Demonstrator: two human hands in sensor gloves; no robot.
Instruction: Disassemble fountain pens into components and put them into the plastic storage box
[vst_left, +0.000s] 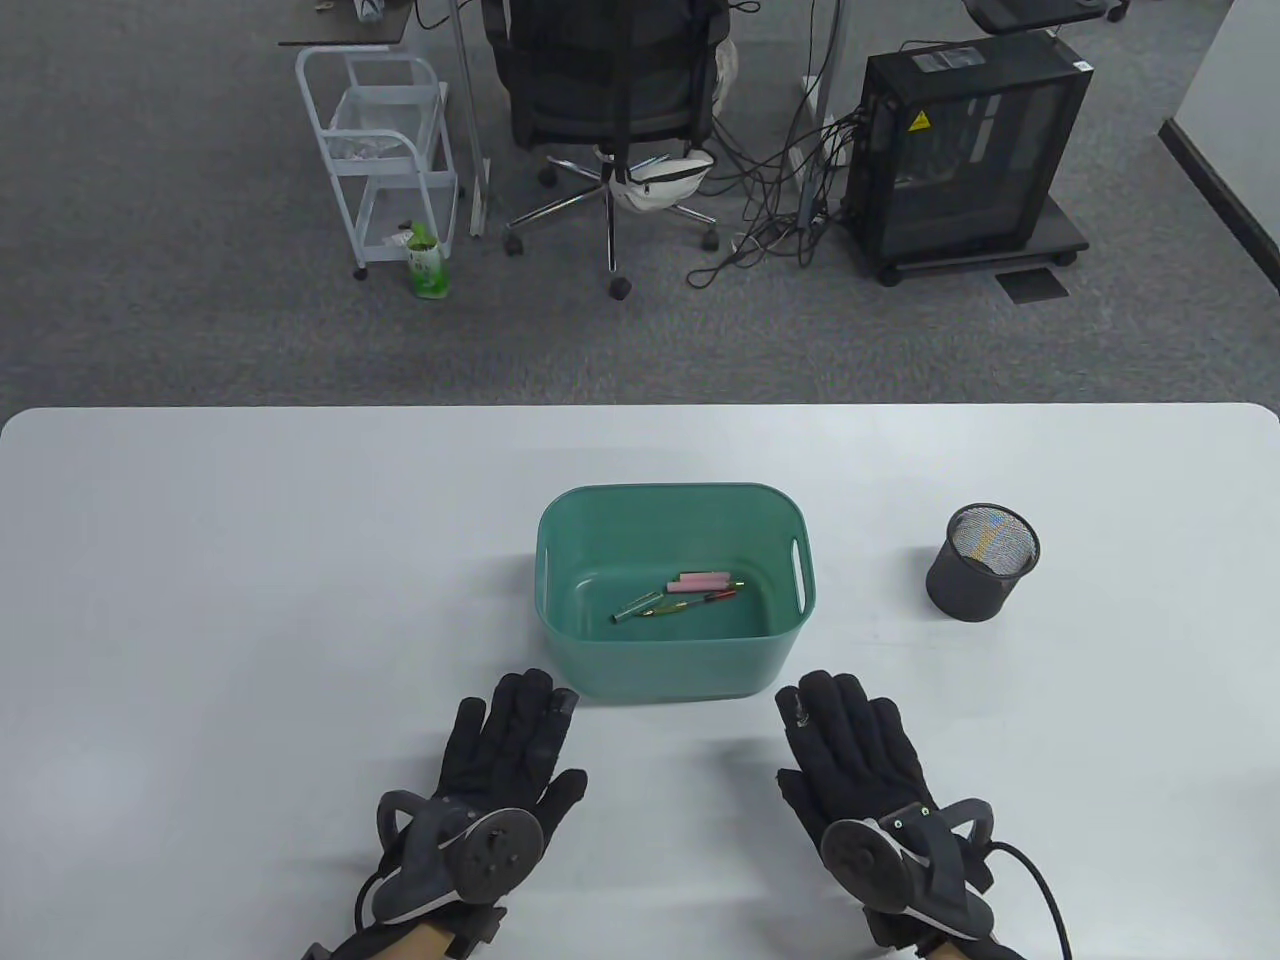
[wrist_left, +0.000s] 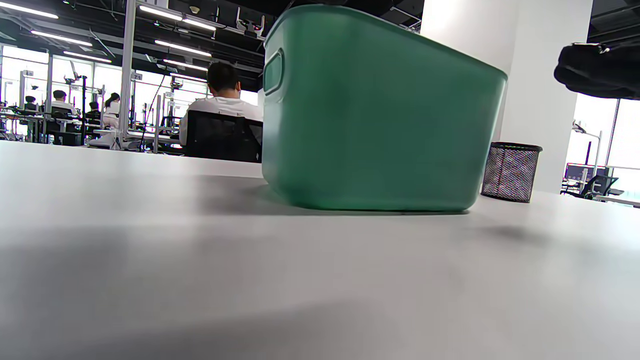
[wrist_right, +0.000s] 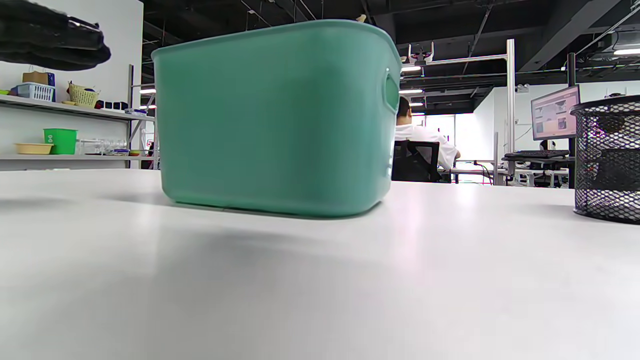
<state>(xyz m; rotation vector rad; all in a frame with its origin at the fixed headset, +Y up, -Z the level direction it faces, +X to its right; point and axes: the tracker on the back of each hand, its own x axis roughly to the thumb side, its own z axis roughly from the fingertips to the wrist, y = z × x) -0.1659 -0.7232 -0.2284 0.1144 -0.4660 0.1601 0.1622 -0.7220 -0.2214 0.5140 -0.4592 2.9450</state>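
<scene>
Both hands, left hand (vst_left: 510, 745) and right hand (vst_left: 850, 750), lie flat, fingers loosely spread, bottom centre; risk: nudging storage box (vst_left: 600, 665), scattering pen parts (vst_left: 685, 592).

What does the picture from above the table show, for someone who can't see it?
A green plastic box sits mid-table with pen parts inside. The left hand and right hand, in black gloves, lie flat and empty near it. A black mesh cup stands to the right.

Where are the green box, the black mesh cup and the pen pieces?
green box (vst_left: 676, 676), table view, near outer wall.
black mesh cup (vst_left: 968, 592), table view, its side.
pen pieces (vst_left: 682, 594), table view, middle of the pile inside the box.
</scene>
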